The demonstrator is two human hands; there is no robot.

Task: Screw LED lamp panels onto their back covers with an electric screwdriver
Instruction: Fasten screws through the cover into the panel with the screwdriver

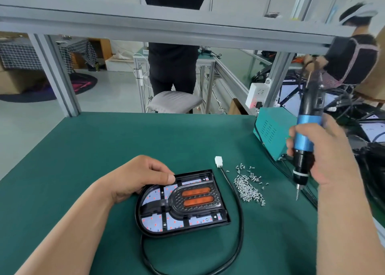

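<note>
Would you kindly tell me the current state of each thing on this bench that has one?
Lamp panel: flat, seated in its back cover.
Left hand: grips the back cover's edge.
Electric screwdriver: roughly upright, raised, bit clear of the panel.
Right hand: grips the screwdriver.
Screws: loose pile on the mat.
White connector: unplugged, lying free.

cable [242, 229]: cut by bottom edge | screwdriver [304, 137] bit: blurred | screws [249, 188]: too small to count

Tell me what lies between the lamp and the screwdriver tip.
Head view: a black cable with a white connector, then a pile of loose screws.
</note>
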